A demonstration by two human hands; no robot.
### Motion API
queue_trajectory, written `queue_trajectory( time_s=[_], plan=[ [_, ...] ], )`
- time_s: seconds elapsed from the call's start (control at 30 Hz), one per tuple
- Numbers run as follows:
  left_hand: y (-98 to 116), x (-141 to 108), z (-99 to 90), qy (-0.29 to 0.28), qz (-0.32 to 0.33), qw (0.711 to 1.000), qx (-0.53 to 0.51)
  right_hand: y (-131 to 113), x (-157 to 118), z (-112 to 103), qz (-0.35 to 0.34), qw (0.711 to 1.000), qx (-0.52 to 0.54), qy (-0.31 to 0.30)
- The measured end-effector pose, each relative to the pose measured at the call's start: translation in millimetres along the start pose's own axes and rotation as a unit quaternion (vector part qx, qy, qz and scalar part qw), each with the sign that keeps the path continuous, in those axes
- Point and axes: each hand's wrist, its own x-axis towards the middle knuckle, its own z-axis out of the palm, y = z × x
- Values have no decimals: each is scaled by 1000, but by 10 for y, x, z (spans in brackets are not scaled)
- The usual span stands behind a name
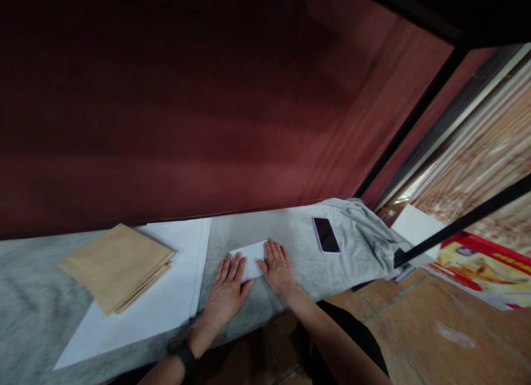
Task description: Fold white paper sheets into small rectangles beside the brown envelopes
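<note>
Both hands, left (pixel 227 288) and right (pixel 279 268), lie spread, palms down, pressing opposite ends of a folded white paper (pixel 250 259) on a gray cloth (pixel 274 222). A phone (pixel 327 235) rests to the right; brown envelopes (pixel 120 266) lie on larger white sheets (pixel 166 296) to the left.

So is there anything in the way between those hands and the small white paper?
Nothing visible is in the way: the left hand and the right hand both already rest on the small white paper. The phone and the brown paper stack lie off to either side.
</note>
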Motion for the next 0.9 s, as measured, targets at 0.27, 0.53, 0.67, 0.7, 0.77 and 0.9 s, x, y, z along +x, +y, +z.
queue_trajectory(
  time_s=[0.27, 0.53, 0.67, 0.7, 0.77, 0.9],
  plan=[
    [-108, -83, -1, 7, 8, 1000, 17, -42, -28, -19, 49, 998, -31, -10],
    [-139, -85, 9, -41, 61, 991, 108, -57, -44, -4, 54, 998, -38, 9],
    [-121, -125, 59, -8, 80, 987, 137, -35, -56, 32, 48, 998, -43, 20],
    [-124, -133, 62, -2, 82, 987, 139, -32, -59, 34, 46, 998, -43, 23],
    [-138, -147, 52, 9, 82, 986, 143, -28, -66, 32, 41, 998, -43, 28],
    [-132, -163, -17, 22, 75, 988, 132, -54, -82, 28, 50, 997, -35, 50]
  ],
)
